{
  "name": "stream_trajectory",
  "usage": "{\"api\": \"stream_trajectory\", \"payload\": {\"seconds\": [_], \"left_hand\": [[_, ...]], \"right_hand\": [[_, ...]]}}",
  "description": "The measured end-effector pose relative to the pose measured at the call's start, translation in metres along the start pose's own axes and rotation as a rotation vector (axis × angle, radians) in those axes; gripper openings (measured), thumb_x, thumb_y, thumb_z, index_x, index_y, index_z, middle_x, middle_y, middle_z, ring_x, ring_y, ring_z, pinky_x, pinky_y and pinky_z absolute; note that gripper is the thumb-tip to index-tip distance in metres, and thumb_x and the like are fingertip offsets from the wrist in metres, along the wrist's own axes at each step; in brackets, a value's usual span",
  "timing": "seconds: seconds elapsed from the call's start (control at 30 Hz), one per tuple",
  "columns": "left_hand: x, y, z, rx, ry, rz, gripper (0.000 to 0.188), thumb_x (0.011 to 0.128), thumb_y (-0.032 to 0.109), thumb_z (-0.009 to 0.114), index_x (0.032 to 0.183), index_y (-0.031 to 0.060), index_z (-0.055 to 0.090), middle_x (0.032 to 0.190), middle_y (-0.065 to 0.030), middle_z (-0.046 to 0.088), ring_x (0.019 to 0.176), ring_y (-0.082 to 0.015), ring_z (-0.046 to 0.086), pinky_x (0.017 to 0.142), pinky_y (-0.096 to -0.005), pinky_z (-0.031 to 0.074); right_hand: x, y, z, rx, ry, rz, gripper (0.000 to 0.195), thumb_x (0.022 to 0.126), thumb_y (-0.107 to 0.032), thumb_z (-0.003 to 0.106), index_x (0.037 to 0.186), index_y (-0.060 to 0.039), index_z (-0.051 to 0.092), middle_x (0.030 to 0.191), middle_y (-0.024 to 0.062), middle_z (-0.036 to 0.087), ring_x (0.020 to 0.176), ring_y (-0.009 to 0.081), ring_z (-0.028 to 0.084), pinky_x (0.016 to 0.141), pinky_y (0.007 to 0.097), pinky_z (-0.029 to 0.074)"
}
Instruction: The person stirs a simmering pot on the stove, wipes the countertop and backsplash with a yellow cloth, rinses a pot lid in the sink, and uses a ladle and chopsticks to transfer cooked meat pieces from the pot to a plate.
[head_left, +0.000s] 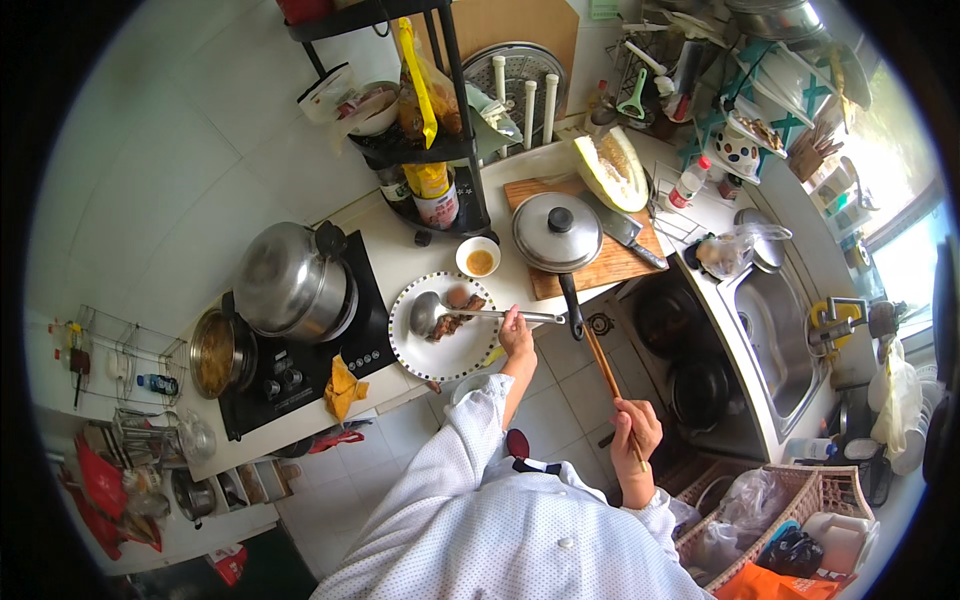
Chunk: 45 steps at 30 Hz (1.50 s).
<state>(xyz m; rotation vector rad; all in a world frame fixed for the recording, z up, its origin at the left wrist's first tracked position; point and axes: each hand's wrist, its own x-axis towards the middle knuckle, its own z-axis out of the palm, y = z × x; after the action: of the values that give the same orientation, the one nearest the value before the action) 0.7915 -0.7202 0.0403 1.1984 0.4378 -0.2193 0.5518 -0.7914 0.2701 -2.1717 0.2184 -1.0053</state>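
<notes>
My left hand (516, 337) grips the handle of a metal ladle (429, 315), whose bowl rests at or just over a white plate with a checkered rim (405, 352). Browned pieces of food (450, 324) lie on that plate beside the ladle. My right hand (636, 442) holds a pair of wooden chopsticks (602, 360), their far ends near the black handle of a lidded pan (556, 244). The pan sits on a wooden cutting board (540, 281), next to a cleaver (622, 229). Behind the plate stands a small bowl of orange-brown liquid (480, 261).
A large steel pot (289, 285) and an open pan (217, 352) occupy the black cooktop (367, 300). A cut melon (615, 169) lies at the board's back. Right of it are a bottle (688, 182) and the sink (780, 322). A black rack (420, 154) rises behind the bowl.
</notes>
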Motion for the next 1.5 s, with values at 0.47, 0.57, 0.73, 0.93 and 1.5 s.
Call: {"api": "stream_trajectory", "payload": {"seconds": [0.47, 0.57, 0.73, 0.93, 1.5], "left_hand": [[-0.072, 0.057, -0.054, -0.028, 0.024, 0.19, 0.016, 0.089, -0.004, 0.058, 0.09, 0.0091, 0.05, 0.089, 0.001, 0.055, 0.071, -0.0084, 0.052, 0.064, -0.0227, 0.045], [-0.091, 0.077, -0.082, -0.072, -0.085, 0.182, 0.015, 0.091, -0.004, 0.056, 0.091, 0.0082, 0.048, 0.094, -0.0016, 0.054, 0.076, -0.0107, 0.054, 0.069, -0.0255, 0.048], [-0.14, 0.136, -0.118, -0.173, -0.195, 0.171, 0.016, 0.093, -0.007, 0.046, 0.097, 0.0081, 0.043, 0.105, -0.0065, 0.049, 0.087, -0.0139, 0.054, 0.078, -0.0331, 0.053], [-0.168, 0.22, -0.17, -0.335, -0.174, 0.107, 0.015, 0.091, 0.001, 0.045, 0.096, 0.014, 0.042, 0.098, -0.0055, 0.05, 0.076, -0.0115, 0.047, 0.057, -0.0235, 0.041], [-0.253, 0.352, -0.445, -0.712, -0.443, -0.106, 0.034, 0.102, 0.017, 0.041, 0.134, 0.0082, 0.046, 0.086, -0.0036, 0.048, 0.055, -0.0036, 0.033, 0.04, -0.0144, 0.028]], "right_hand": [[0.025, 0.002, 0.035, 0.137, 0.048, 0.032, 0.015, 0.091, -0.003, 0.057, 0.104, 0.0028, 0.061, 0.093, 0.0159, 0.063, 0.08, 0.0221, 0.064, 0.069, 0.0284, 0.052], [0.028, 0.006, 0.047, 0.214, 0.058, 0.111, 0.017, 0.089, 0.004, 0.055, 0.106, 0.0019, 0.06, 0.1, 0.0164, 0.062, 0.088, 0.0221, 0.064, 0.077, 0.0287, 0.052], [0.039, 0.017, 0.074, 0.303, 0.052, 0.092, 0.019, 0.088, 0.007, 0.055, 0.105, 0.0018, 0.06, 0.101, 0.0165, 0.062, 0.09, 0.0225, 0.063, 0.08, 0.0294, 0.051], [0.053, -0.003, 0.103, 0.526, -0.035, 0.131, 0.024, 0.091, 0.001, 0.049, 0.113, 0.0048, 0.057, 0.105, 0.016, 0.061, 0.096, 0.0226, 0.063, 0.086, 0.0303, 0.049], [-0.06, -0.198, 0.247, 0.726, -0.441, 0.388, 0.013, 0.098, -0.01, 0.05, 0.099, 0.0009, 0.058, 0.09, 0.0105, 0.068, 0.084, 0.0161, 0.066, 0.073, 0.0273, 0.053]]}}
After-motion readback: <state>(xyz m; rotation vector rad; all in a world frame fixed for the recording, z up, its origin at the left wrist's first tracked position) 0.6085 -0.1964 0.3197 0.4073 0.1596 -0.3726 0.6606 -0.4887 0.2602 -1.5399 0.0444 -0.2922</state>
